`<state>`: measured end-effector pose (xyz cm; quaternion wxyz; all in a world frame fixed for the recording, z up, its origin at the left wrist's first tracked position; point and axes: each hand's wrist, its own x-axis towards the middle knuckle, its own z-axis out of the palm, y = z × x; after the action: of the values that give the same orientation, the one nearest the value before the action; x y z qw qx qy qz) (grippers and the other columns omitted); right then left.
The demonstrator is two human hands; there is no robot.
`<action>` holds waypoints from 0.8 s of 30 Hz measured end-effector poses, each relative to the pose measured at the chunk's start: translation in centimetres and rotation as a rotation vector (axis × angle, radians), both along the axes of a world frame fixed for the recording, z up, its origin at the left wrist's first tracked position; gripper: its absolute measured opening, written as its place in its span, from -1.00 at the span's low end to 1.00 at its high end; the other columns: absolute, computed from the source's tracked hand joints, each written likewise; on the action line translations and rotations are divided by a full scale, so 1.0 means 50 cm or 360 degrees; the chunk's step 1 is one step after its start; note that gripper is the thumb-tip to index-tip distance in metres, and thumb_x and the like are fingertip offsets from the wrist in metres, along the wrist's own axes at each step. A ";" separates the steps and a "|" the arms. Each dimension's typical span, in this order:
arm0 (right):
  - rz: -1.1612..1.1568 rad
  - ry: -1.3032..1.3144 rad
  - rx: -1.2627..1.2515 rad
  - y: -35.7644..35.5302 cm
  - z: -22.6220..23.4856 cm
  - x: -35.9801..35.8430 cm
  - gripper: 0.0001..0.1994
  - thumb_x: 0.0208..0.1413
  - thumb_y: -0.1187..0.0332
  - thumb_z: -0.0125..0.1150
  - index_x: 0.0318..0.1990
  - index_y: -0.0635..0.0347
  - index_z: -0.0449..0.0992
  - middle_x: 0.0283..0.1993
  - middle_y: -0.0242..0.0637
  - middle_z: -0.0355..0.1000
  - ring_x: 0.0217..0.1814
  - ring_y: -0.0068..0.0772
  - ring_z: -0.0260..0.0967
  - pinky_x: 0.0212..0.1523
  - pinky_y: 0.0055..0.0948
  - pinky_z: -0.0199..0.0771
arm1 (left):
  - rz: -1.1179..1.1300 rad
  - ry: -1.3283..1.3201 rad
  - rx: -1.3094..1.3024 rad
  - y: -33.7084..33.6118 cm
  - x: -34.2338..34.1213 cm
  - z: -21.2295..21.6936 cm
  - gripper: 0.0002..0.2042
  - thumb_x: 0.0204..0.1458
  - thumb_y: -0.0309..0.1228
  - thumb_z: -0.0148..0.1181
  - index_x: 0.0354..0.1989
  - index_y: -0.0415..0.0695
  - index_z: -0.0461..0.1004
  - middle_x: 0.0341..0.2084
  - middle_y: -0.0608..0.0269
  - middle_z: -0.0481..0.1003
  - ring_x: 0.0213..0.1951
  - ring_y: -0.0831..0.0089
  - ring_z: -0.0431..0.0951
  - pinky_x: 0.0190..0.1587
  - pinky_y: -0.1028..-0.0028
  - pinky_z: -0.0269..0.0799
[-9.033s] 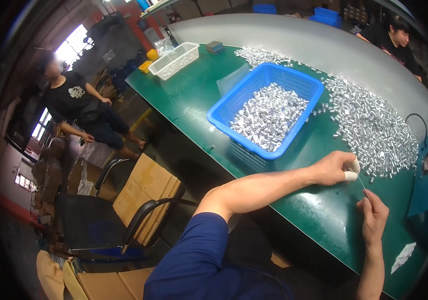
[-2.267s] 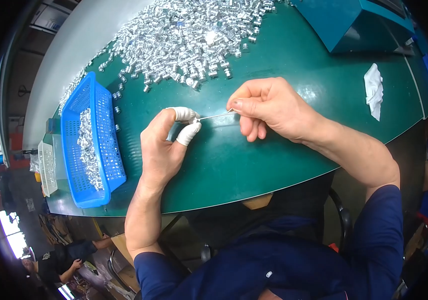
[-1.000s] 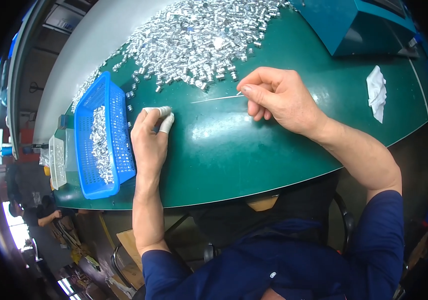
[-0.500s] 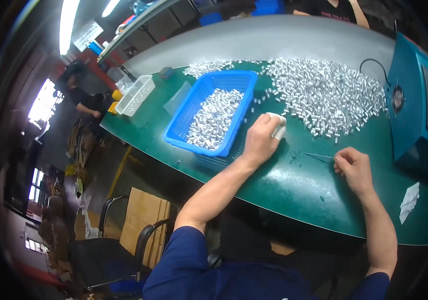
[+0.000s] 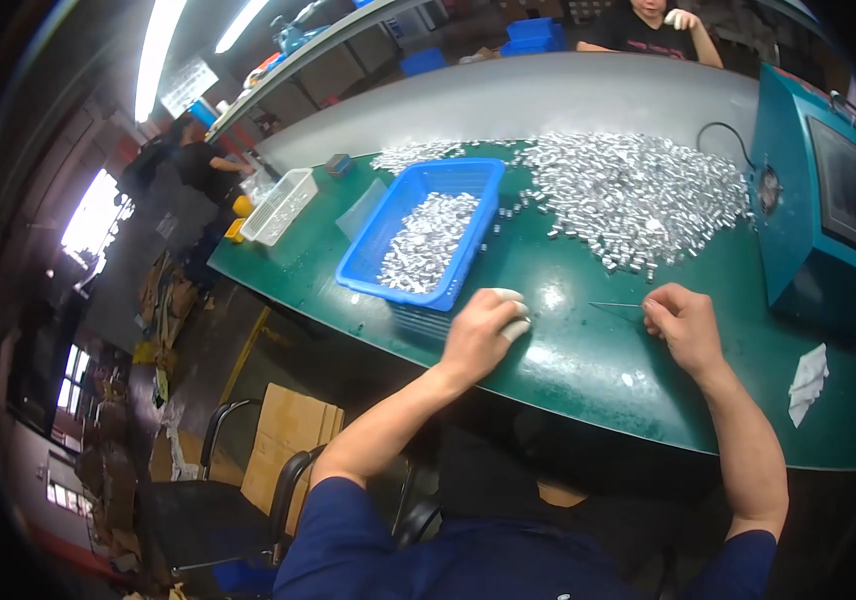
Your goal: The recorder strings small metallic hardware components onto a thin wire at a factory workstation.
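My left hand is closed just above the table's near side, to the right of the blue basket. White covers wrap some of its fingertips, and what those fingers hold, if anything, is too small or hidden to name. My right hand pinches the end of a thin needle-like rod, which points left toward my left hand. The blue plastic basket contains many small silvery metal cylinders. Beyond both hands lies a wide heap of the same cylinders, loose on the green table.
A teal machine with a dark screen stands at the right. Near it lies a crumpled white tissue. A white tray sits at the far left. A chair with cardboard is at lower left; other people are beyond the table and at left.
My left hand has drawn back from near the heap toward the table's front edge, still closed. The right hand keeps its pinch on the rod. The whole view has shifted slightly.
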<state>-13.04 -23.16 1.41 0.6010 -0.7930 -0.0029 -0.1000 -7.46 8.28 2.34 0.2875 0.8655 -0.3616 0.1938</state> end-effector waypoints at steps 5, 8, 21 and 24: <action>0.0063 -0.0160 -0.0163 -0.001 0.002 0.016 -0.85 0.21 0.42 0.19 -0.29 0.37 0.57 -0.50 -0.32 0.51 -0.49 -0.59 0.42 -0.44 -0.52 0.40 | 0.0040 -0.0267 -0.0043 0.036 0.005 0.089 -0.80 -0.07 -0.56 0.40 -0.24 -0.17 0.58 -0.21 0.13 0.59 -0.11 0.17 0.57 -0.01 0.27 0.46; 0.0042 -0.0161 -0.0117 -0.006 -0.005 0.021 -0.84 0.22 0.40 0.20 -0.28 0.36 0.57 -0.50 -0.32 0.51 -0.47 -0.58 0.43 -0.42 -0.52 0.41 | 0.0314 -0.0336 0.0068 0.090 0.059 0.145 -0.80 -0.04 -0.56 0.37 -0.21 -0.17 0.58 -0.21 0.09 0.59 -0.10 0.13 0.57 0.01 0.28 0.44; -0.0009 -0.0245 -0.0207 -0.013 -0.001 0.008 -0.82 0.21 0.36 0.20 -0.28 0.33 0.59 -0.50 -0.30 0.52 -0.46 -0.56 0.44 -0.36 -0.47 0.44 | 0.0196 -0.0002 0.0262 -0.103 0.204 0.057 -0.76 0.04 -0.41 0.35 -0.11 -0.16 0.57 -0.22 0.02 0.57 -0.14 0.06 0.57 -0.06 0.22 0.46; -0.0015 -0.0225 -0.0179 -0.012 0.010 0.004 -0.81 0.20 0.34 0.21 -0.27 0.32 0.60 -0.50 -0.27 0.54 -0.46 -0.51 0.48 -0.36 -0.45 0.45 | 0.0201 -0.0030 0.0327 -0.127 0.262 0.003 -0.76 0.03 -0.38 0.36 -0.14 -0.16 0.57 -0.28 0.03 0.57 -0.18 0.04 0.57 -0.10 0.19 0.45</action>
<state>-12.84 -23.74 1.91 0.5534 -0.8164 -0.0470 -0.1582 5.64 1.90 2.48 0.1812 0.9095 -0.3270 0.1818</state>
